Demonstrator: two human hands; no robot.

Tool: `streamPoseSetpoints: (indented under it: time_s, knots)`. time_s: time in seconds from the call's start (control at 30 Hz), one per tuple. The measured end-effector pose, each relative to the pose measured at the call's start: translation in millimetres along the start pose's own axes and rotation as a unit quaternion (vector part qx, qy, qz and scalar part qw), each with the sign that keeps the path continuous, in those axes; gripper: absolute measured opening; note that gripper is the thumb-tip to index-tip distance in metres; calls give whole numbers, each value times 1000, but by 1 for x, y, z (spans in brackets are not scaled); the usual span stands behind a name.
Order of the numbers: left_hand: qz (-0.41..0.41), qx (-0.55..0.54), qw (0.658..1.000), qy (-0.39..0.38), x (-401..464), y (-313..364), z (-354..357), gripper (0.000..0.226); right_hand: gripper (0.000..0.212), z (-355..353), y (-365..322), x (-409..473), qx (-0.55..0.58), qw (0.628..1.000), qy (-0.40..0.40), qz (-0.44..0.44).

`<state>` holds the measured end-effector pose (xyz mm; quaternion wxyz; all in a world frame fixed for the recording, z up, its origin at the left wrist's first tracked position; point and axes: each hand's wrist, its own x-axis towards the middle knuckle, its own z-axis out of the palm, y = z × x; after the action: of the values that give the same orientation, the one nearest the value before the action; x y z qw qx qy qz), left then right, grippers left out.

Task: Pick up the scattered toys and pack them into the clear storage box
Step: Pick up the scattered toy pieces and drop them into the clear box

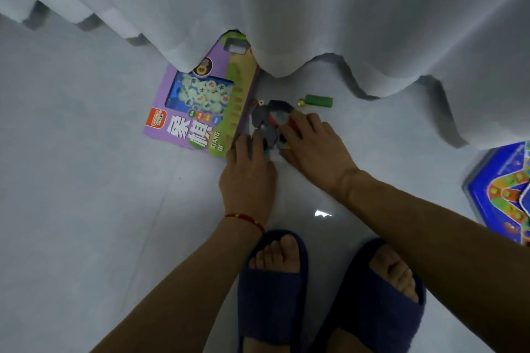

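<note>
Grey toy: grey toy (pixel 269 120) with red parts, lying on the floor just right of the purple game box, directly ahead of both hands; shape blurred, long axis apparently running away from the person.
Left hand: left hand (pixel 248 172) at the toy's near left end, fingers curled onto it (grasp looks begun, not confirmed as a firm hold).
Right hand: right hand (pixel 315 146) over the toy's right side, fingers bent onto the red part; both hands equally near, so a two-handed lift is the likely next move.
Neighbours: green block (pixel 319 101) with a small gold piece beside it, just beyond the toy, apart from the fingers; purple game box (pixel 198 112), its far end tucked under the curtain.
Surface: pale glossy floor (pixel 86 180), hard and smooth.
Room: white curtain (pixel 286 8) hanging to the floor ahead; blue game board (pixel 502 189) at right edge; clear storage box not in view.
</note>
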<state>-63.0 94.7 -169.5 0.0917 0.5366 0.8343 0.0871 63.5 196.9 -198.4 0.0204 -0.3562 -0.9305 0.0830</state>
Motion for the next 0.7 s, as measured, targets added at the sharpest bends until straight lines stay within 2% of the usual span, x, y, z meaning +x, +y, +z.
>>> streamPoseSetpoints:
  time_s: [0.1,0.33,0.7]
  knots:
    - [-5,-19,1000,4,0,0,12,55,41,12,4,-3,22,1000,13,-11]
    - [39,-136,990,22,9,-8,16,30,37,9,9,-6,25,999,31,10]
    - [56,-143,988,17,21,-1,15,40,36,9,2,-5,11,997,31,71]
